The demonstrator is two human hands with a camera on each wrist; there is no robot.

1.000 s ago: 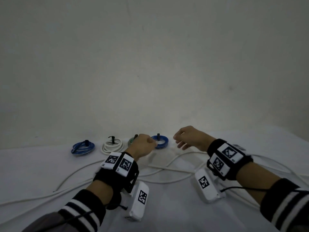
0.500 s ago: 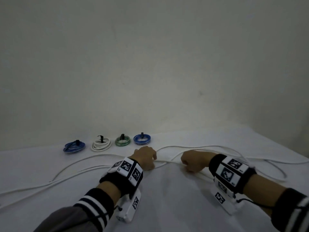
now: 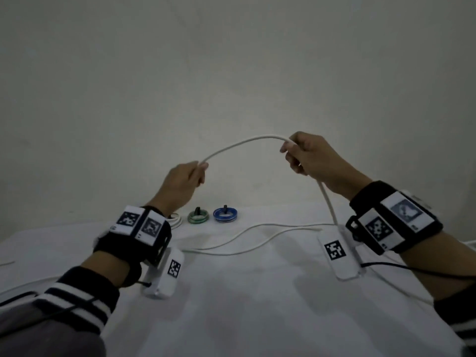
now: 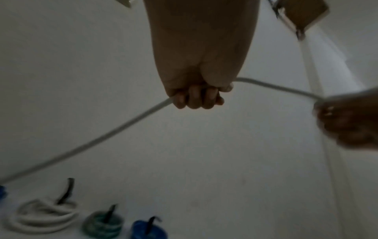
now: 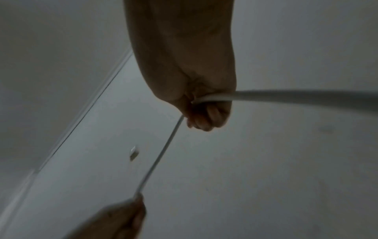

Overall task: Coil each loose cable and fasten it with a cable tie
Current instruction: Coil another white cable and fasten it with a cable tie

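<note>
Now the white cable [image 3: 239, 144] is held up in an arch above the bench, gripped by the curled fingers of the left hand [image 3: 180, 186] at one side and of the right hand [image 3: 309, 158] at the other, its slack trailing down to the cloth near the right edge. Light and springy it looks, so it is best taken close beside the held span. At the far edge, tied coils are seen: white coil [image 4: 43, 216], green coil [image 3: 197, 217], blue coil [image 3: 226, 214].
</note>
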